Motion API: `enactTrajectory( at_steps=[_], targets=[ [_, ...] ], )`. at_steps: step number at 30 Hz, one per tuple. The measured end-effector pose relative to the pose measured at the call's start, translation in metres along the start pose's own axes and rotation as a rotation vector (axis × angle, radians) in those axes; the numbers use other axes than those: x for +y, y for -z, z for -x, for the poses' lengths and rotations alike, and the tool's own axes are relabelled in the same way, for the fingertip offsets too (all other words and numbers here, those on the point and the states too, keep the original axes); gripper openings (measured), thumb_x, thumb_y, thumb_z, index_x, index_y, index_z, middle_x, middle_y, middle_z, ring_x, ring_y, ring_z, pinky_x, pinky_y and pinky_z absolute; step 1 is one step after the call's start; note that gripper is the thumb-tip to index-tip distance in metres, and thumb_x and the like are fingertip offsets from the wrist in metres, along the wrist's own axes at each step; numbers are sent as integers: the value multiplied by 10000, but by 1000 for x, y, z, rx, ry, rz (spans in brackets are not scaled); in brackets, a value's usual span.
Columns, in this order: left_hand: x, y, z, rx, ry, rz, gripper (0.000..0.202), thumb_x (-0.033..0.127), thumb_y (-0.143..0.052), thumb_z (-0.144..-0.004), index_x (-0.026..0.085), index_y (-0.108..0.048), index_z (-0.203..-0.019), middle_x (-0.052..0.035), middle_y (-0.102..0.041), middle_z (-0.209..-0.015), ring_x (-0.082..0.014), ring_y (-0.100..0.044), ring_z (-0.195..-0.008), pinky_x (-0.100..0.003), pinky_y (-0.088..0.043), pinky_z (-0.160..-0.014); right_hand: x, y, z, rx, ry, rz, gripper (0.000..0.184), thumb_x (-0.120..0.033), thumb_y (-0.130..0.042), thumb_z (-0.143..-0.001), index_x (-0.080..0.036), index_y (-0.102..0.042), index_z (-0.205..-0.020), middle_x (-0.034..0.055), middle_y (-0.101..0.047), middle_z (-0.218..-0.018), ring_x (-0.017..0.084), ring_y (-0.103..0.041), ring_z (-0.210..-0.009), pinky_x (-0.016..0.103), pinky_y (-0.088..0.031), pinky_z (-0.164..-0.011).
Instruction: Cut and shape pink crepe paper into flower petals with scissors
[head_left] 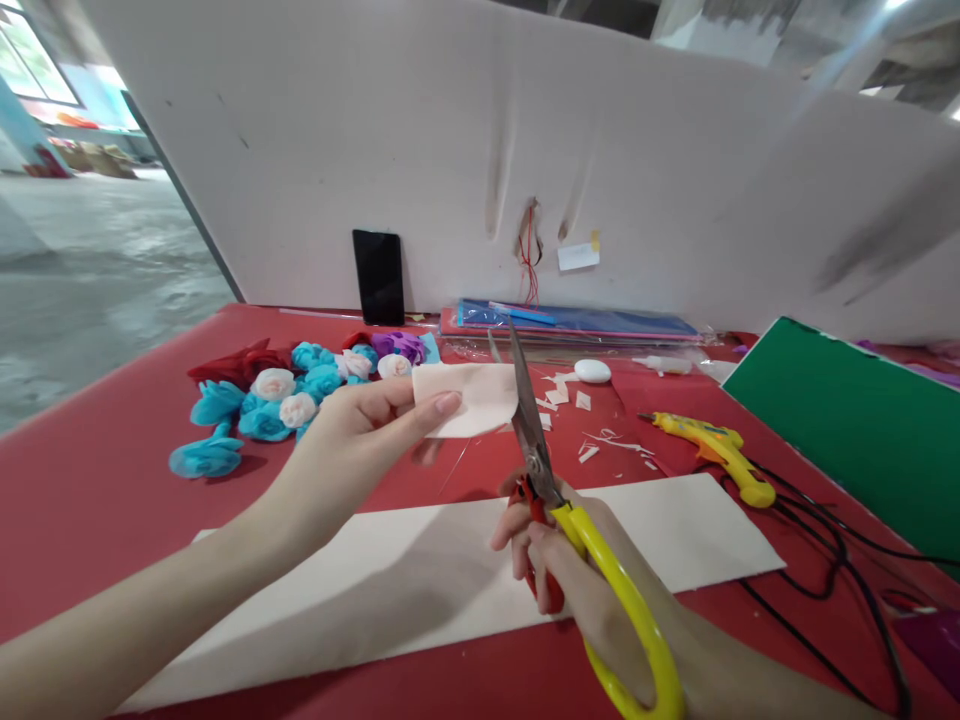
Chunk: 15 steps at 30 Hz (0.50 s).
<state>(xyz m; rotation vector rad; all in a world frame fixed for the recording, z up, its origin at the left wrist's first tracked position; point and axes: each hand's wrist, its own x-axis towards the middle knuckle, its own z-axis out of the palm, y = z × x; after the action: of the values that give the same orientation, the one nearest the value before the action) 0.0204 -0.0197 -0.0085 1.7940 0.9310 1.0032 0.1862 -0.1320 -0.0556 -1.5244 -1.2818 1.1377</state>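
My left hand (375, 425) pinches a small cream piece of paper (480, 390) between thumb and fingers, holding it up above the table. A pair of scissors (536, 460) with one yellow and one red handle is in my right hand (577, 550), its fingers wrapped round the handles. The blades point up and away, slightly parted, at the right edge of the piece, whose lower right corner looks rounded. Beneath both hands lies a long cream strip of paper (420, 580), partly hidden by my forearms.
Blue, white, purple and red paper flowers (300, 385) cluster at the left. Small paper scraps (559, 392) lie beyond the scissors. A yellow glue gun (712, 445) with black cables is at the right, near a green board (847, 430). A phone (379, 278) leans against the back panel (337, 130).
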Motion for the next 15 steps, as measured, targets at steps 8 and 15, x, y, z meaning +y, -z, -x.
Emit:
enactTrajectory(
  at_steps=[8, 15],
  targets=[
    [5, -2, 1, 4, 12, -58, 410, 350, -571, -763, 168, -432, -423, 83, -328, -413, -38, -239, -390, -166, -155, -336, -11, 4, 0, -10, -52, 62, 246, -326, -362, -883, -168, -512, -769, -22, -474, -515, 72, -376, -380, 220, -314, -403],
    [2, 0, 1, -8, 16, -86, 435, 386, -569, -770, 166, -415, -427, 86, -293, -415, -33, -211, -377, -156, -126, -316, -19, 8, -1, -31, -17, 129, 352, -383, -319, -916, -166, -496, -703, -29, -451, -444, 85, -381, -370, 240, -352, -418]
  ],
)
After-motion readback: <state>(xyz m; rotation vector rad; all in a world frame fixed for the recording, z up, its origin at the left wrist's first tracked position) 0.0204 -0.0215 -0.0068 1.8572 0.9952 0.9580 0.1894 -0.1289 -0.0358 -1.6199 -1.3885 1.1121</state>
